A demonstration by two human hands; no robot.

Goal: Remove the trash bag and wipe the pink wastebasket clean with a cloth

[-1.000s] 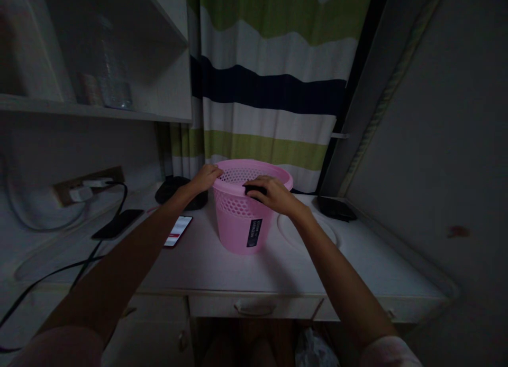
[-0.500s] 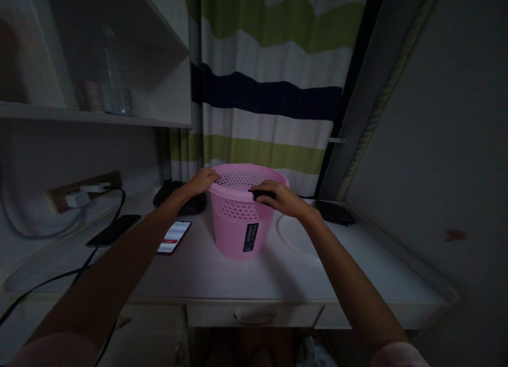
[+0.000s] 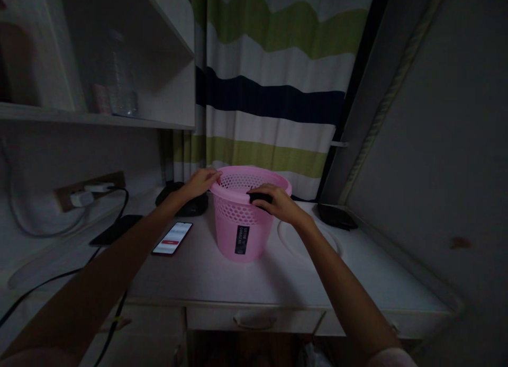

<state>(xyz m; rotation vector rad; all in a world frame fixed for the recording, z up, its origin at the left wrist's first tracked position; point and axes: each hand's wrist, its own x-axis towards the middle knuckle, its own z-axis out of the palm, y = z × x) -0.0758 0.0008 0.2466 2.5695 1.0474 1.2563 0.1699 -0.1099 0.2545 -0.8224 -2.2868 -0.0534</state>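
Note:
A pink plastic bin [image 3: 242, 234] with a honeycomb-pierced upper wall and a dark label stands upright on the white desk. At the left of its rim, my left hand [image 3: 201, 180] is closed, fingers over the edge. My right hand [image 3: 278, 200] presses a small black object [image 3: 260, 198] against the near right part of the rim. The fingers cover much of that object, so its kind cannot be made out. What the bin holds, if anything, is hidden.
Left of the bin lies a lit phone [image 3: 172, 239]; a dark flat device [image 3: 116, 230] and cables are further left. A round white lid [image 3: 309, 239] rests to the right, with a black pouch [image 3: 336, 216] behind. A shelf [image 3: 99, 120] overhangs the left.
The bin has turned a little, its label shifting left. My right hand and the black object have moved slightly left along the rim. The view has shifted a little, showing more of the phone.

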